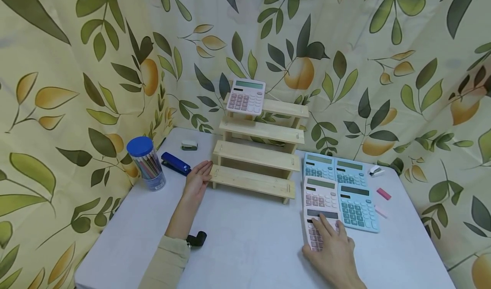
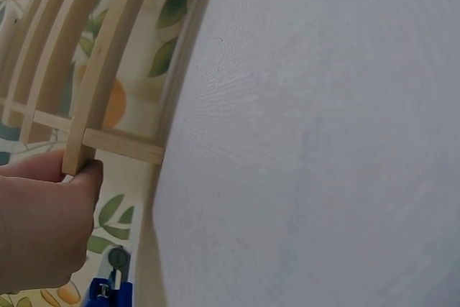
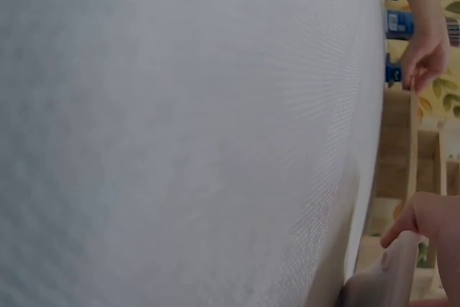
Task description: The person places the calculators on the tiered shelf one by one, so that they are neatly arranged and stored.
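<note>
- Directions are clock-face, as the head view shows them.
- Left hand (image 1: pixel 197 180): at the rack's (image 1: pixel 256 154) eight o'clock, fingers and thumb pinching the left end of its lowest step (image 1: pixel 253 181).
- Right hand (image 1: pixel 333 248): fingers over the near calculator (image 1: pixel 312 236), pink, thumb at its left edge, gripping it.
- The near calculator is between four and five o'clock from the rack, at the counter's (image 1: pixel 245 242) right side.
- From the near calculator: a second pink calculator (image 1: pixel 321 191) at twelve, blue calculators (image 1: pixel 358 208) at two, one and twelve, an eraser (image 1: pixel 383 194) at two.
- Top calculator (image 1: pixel 245 96), pink: on the rack's highest step, at eleven.
- From the left hand: blue stapler (image 1: pixel 175 163) at ten, jar (image 1: pixel 146 163) between nine and ten.
</note>
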`<state>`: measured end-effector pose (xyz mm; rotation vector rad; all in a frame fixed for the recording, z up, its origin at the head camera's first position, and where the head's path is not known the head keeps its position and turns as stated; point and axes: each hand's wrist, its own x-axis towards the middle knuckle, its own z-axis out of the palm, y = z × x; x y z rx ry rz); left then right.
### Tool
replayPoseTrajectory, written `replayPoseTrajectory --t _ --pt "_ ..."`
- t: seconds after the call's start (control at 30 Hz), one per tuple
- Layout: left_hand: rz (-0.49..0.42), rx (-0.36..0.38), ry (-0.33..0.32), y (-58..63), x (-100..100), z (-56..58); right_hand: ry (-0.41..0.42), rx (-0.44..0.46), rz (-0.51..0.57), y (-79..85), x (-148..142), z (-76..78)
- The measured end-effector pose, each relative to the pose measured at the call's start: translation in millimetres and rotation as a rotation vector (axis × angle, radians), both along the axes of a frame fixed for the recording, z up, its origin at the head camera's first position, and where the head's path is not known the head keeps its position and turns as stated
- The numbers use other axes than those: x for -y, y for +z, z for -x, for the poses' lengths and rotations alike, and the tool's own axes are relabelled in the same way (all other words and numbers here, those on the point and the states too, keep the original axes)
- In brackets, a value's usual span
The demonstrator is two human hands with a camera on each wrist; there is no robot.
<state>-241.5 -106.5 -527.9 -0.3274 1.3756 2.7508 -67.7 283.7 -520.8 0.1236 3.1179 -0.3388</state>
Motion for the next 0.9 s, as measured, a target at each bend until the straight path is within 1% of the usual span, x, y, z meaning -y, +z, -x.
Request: replayPoseTrajectory --t 0.2,0.3,0.33,0.57,0.8,0.9 --pt "-0.006 -0.016 0.004 1.6 -1 0.0 -0.010 -0.011 0.044 3.2 0 0.9" --pt "-0.003 -0.013 -0.001 1.9 -1 -0.4 -0.007 -0.046 0.058 4.2 0 0.2" --pt "-0.003 -0.012 -0.002 1.8 -1 -0.4 -0.003 -0.064 0.063 4.3 0 -0.1" --pt "-0.014 -0.018 -0.004 1.9 -1 -0.8 0.054 -0.289 0.091 2.9 -2 0.7" --pt "-0.011 -0.006 0.001 3.0 0 -1.8 0.045 -0.332 0.095 12.6 -2 4.9" --pt "-0.007 -0.005 -0.007 2.9 1 -2.3 0.056 -0.373 0.107 17.2 -2 8.1"
